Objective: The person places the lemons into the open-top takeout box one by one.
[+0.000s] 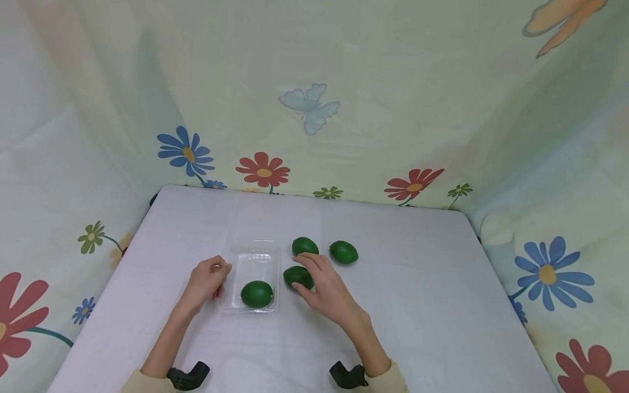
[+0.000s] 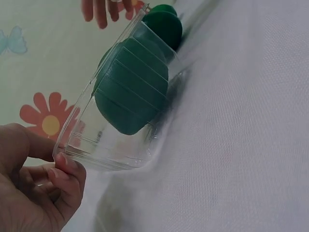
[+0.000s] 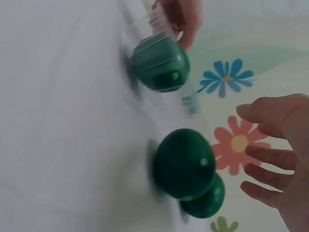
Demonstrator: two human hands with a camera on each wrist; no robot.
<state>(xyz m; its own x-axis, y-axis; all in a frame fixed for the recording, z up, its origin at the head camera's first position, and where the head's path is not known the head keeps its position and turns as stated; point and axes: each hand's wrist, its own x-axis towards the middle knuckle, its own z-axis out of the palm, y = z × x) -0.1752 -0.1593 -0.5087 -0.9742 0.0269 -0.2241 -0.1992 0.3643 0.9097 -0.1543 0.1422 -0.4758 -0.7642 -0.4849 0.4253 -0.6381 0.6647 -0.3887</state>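
While two black wrist pieces (image 1: 189, 376) and cream sleeves (image 1: 388, 379) show along the bottom of the head frame, the things I care about lie just above them. Below the middle, a bit to the left, is the clear tray (image 1: 248, 267) on the white counter (image 1: 417, 295). One green lime (image 1: 256, 295) lies in its near part. My left grip (image 1: 206, 278) pinches the tray's left rim, which shows best in the left wrist view. The tray looks thin and light, so I guess it bends and could crack under a hard squeeze; the rim is a good spot for a soft pinch.

Right of the tray, near the middle of the frame, the second lime (image 1: 297, 277) sits on the counter. My right grip (image 1: 329, 289) hangs over its right side, released: the fingers are apart, and the right wrist view shows a gap between them and the limes. This lime looks firm, smooth and a little shiny. I think it could roll or slip, so I would hold it gently round its fat middle. I cannot tell how heavy it is.

Farther up are a third lime (image 1: 305, 245), partly hidden by my fingers, and a fourth lime (image 1: 343, 252) to its right. Past them, a flowery cloth (image 1: 383, 82) hangs across the top.
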